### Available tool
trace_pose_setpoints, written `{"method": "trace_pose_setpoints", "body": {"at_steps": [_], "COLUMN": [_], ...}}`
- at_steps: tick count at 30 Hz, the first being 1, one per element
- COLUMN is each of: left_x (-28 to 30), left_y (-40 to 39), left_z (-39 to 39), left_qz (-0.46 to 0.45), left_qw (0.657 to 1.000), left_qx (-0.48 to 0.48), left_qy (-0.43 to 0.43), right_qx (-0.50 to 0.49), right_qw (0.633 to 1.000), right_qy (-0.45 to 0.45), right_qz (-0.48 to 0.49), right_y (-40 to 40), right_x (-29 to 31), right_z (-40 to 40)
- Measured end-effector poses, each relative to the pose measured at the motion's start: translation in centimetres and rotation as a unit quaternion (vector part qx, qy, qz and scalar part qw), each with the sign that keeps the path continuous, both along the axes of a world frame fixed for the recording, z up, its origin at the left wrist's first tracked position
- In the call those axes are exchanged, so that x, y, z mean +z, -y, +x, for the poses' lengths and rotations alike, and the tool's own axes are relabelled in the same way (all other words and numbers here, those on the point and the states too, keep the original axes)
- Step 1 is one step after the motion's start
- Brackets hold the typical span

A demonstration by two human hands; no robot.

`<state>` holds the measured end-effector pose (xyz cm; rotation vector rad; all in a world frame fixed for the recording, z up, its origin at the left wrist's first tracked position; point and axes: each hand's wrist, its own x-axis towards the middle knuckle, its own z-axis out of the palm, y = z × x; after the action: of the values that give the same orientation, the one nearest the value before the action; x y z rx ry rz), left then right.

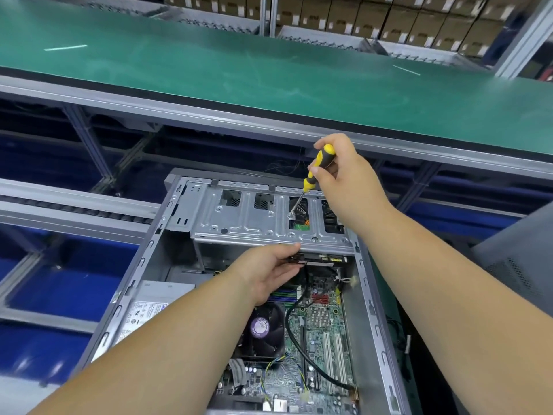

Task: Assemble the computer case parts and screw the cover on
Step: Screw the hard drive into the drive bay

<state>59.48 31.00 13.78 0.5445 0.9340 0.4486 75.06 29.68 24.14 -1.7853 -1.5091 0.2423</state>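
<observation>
The open computer case [269, 295] lies on its side near the edge of the work line. Behind it runs a long green conveyor belt [239, 64] in a grey metal frame [209, 115], and behind that stand stacked cardboard boxes [404, 22]. Blue bins [59, 295] sit low at the left. The right hand [344, 175] is closed around a yellow and black screwdriver [317, 169], its tip on a screw [291, 216] in the drive cage [254, 217]. The left hand [266, 271] grips a dark component [317, 260] under this cage
</observation>
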Motion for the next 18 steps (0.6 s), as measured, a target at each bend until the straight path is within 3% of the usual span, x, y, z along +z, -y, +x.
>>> {"method": "trace_pose_setpoints", "body": {"at_steps": [18], "left_x": [-0.02], "left_y": [-0.11], "left_z": [0.14], "left_qz": [-0.007], "left_qw": [1.0], "left_qx": [0.011], "left_qy": [0.009], "right_qx": [0.02], "right_qw": [0.999], "right_qy": [0.02], "right_qz": [-0.014], "right_y": [0.22], "right_x": [0.65], "right_z": [-0.51]}}
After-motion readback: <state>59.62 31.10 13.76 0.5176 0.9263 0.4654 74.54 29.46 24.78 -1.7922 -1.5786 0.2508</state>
